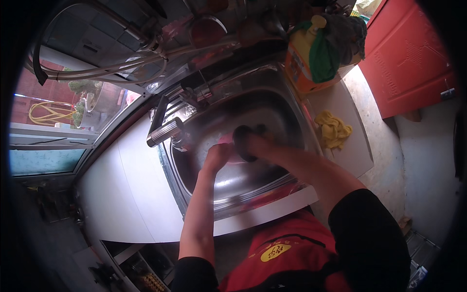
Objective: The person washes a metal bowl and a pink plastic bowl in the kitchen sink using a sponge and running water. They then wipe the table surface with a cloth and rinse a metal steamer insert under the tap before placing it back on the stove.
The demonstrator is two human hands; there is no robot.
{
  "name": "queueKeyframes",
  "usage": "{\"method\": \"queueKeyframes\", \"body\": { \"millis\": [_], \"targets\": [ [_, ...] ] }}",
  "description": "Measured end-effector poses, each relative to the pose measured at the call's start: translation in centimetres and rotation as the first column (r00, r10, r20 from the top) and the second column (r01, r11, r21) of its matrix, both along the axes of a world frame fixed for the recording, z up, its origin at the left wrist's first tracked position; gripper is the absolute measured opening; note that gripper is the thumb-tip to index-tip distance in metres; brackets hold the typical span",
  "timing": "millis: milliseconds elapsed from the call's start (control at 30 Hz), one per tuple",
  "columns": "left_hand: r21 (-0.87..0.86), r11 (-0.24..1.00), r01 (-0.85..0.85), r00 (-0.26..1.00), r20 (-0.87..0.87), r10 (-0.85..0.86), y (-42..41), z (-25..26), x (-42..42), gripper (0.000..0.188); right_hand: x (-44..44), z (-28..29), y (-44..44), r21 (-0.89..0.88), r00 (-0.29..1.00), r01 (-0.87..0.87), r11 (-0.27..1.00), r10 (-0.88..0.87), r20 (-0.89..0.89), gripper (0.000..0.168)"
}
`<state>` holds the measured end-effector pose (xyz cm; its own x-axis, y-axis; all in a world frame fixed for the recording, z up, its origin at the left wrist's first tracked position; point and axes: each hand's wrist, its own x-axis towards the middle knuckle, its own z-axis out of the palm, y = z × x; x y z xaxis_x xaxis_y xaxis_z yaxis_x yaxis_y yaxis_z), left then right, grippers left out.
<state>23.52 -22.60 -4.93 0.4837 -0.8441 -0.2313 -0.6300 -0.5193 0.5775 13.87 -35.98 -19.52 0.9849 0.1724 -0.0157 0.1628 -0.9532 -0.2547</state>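
Note:
Both my hands are low over a stainless steel sink basin (233, 182). My left hand (219, 156) is closed at the near-left edge of a dark round vessel (240, 144), which is tilted on its side. My right hand (262, 145) reaches to the vessel's right side, with its fingers partly hidden there. Whether that hand holds anything cannot be made out. Behind the vessel shows a pink object (227, 138), mostly covered. A chrome faucet (166, 132) with a ribbed head stands at the basin's left rim.
A white countertop (124, 189) extends left of the sink. On the right lies a crumpled yellow cloth (332, 128). Behind it stands an orange-yellow jug (301, 60) draped with a green cloth (323, 60). A red door (408, 58) is at the far right. Hoses (120, 69) hang by the window.

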Motion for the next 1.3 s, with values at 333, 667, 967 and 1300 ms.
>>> {"method": "queueKeyframes", "body": {
  "millis": [333, 667, 967, 1300],
  "targets": [
    [-0.067, 0.998, -0.002, 1.000, 0.016, 0.004, 0.2, 0.8, -0.4, 0.039, -1.4, 4.7, 0.0, 0.506, 0.899, 0.350, 0.789, -0.132, -0.417, 0.022],
    [-0.022, 0.806, -0.592, 0.666, -0.576, 0.473, 7.2, -3.5, -1.5, 0.042, 7.1, 21.2, -7.0, 0.102, 0.873, 0.274, 0.956, -0.292, 0.390, 0.044],
    [-0.121, 0.717, -0.687, 0.608, -0.637, 0.475, 8.9, 0.1, -2.1, 0.041, 9.8, 23.3, -5.8, 0.032, 0.938, 0.330, 0.943, -0.331, 0.097, 0.038],
    [-0.418, 0.763, -0.493, 0.870, -0.236, 0.433, 5.8, 0.0, -4.6, 0.038, 3.5, 13.0, 0.9, 0.873, 0.869, 0.476, 0.103, 0.098, -0.485, 0.024]
  ]
}}
